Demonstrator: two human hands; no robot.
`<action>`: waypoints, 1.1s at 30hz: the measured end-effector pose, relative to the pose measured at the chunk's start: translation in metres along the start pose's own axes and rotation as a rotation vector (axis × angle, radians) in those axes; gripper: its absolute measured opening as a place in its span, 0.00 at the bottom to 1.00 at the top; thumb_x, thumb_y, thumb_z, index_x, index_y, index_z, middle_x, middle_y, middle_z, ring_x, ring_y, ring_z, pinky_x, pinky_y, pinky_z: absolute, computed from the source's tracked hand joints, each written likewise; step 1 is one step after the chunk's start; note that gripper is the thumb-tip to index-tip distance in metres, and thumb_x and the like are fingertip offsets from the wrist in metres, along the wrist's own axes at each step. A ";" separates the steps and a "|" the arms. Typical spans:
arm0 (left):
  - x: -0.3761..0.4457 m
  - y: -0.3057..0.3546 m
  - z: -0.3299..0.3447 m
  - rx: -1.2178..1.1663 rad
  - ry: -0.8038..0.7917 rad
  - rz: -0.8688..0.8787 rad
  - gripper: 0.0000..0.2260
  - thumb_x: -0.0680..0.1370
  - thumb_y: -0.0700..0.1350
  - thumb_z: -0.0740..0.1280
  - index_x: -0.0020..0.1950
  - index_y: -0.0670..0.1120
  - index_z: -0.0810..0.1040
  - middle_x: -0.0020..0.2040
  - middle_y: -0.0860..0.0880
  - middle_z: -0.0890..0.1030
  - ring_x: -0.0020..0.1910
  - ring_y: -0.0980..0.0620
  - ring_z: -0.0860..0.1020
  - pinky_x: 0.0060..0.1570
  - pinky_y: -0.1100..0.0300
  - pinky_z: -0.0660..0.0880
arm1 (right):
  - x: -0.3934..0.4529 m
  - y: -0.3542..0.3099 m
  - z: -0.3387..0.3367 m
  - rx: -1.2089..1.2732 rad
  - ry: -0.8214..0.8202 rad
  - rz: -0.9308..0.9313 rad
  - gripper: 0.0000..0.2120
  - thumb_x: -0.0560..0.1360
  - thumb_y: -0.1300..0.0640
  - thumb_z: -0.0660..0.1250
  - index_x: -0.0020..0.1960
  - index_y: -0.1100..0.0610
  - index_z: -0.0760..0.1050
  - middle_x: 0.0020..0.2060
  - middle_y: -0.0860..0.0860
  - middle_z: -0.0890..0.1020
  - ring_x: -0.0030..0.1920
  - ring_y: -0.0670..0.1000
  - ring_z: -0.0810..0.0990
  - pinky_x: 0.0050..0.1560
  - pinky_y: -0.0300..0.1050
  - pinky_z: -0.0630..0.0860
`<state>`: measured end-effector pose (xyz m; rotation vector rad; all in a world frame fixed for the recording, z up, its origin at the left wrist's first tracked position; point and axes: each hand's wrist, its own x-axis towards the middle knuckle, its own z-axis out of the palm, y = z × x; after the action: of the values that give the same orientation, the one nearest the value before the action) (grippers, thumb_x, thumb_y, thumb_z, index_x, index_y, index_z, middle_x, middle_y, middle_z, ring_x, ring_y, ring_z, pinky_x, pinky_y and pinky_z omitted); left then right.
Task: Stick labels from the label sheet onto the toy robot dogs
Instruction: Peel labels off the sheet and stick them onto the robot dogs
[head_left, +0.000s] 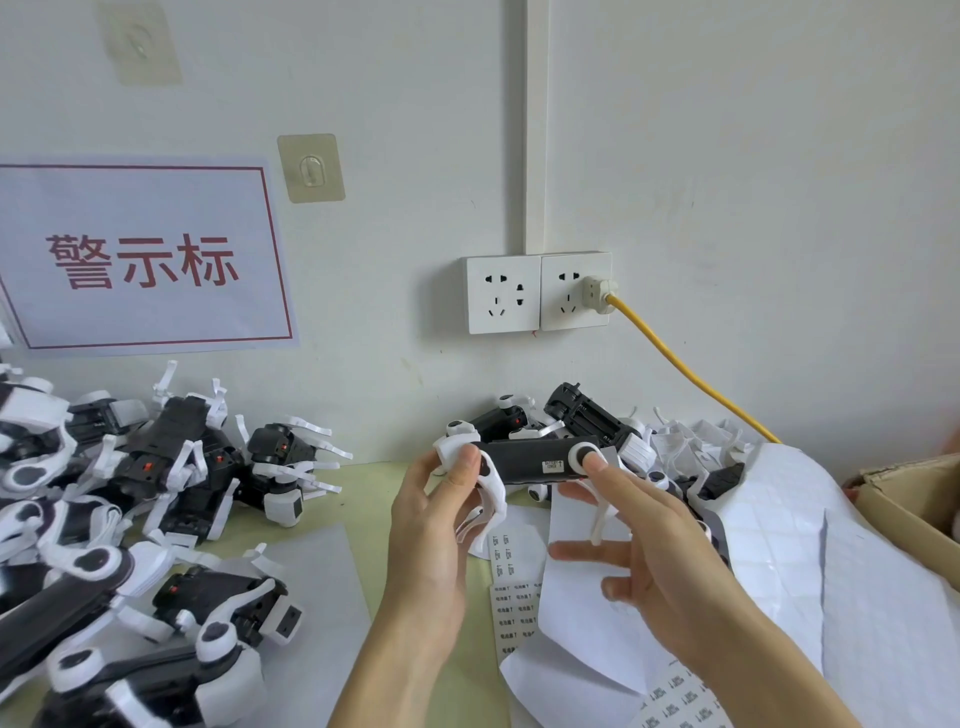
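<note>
I hold a black-and-white toy robot dog (524, 460) up over the table, its long black body level. A small white label (552, 466) sits on the side of its body. My left hand (436, 519) grips the dog's left end, thumb on a white leg. My right hand (644, 540) pinches the right end, thumb on the round black-and-white hip joint, the other fingers spread. Label sheets (511, 597) with small printed labels lie on the table under my hands.
A heap of toy dogs (130, 499) fills the left of the table, and a smaller pile (597, 415) lies by the wall. White backing sheets (805, 545) cover the right. A cardboard box (914, 493) stands far right. A yellow cable (685, 374) runs from the wall socket.
</note>
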<state>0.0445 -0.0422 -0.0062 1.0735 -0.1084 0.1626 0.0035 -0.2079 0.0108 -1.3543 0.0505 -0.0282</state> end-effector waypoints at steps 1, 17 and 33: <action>0.000 0.001 0.000 -0.012 -0.001 0.000 0.22 0.68 0.53 0.74 0.55 0.41 0.80 0.46 0.38 0.79 0.47 0.39 0.77 0.52 0.41 0.69 | -0.001 -0.001 -0.001 -0.057 0.004 -0.008 0.24 0.64 0.33 0.74 0.56 0.44 0.82 0.51 0.43 0.85 0.43 0.60 0.87 0.24 0.40 0.66; 0.002 -0.009 0.000 0.045 -0.032 -0.030 0.13 0.81 0.49 0.62 0.62 0.47 0.78 0.50 0.43 0.86 0.43 0.44 0.85 0.45 0.53 0.77 | -0.009 0.004 0.002 -0.522 0.136 -0.312 0.30 0.63 0.28 0.67 0.60 0.39 0.68 0.54 0.34 0.77 0.52 0.28 0.75 0.47 0.32 0.69; -0.005 -0.005 0.003 0.190 -0.032 0.131 0.06 0.70 0.52 0.70 0.43 0.53 0.83 0.40 0.46 0.84 0.35 0.51 0.79 0.36 0.55 0.75 | -0.005 -0.006 -0.032 -0.157 -0.145 -0.123 0.19 0.73 0.38 0.66 0.58 0.46 0.77 0.55 0.53 0.83 0.49 0.56 0.84 0.45 0.48 0.78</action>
<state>0.0401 -0.0471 -0.0098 1.2595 -0.1948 0.2781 -0.0028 -0.2401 0.0096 -1.5111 -0.1556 -0.0299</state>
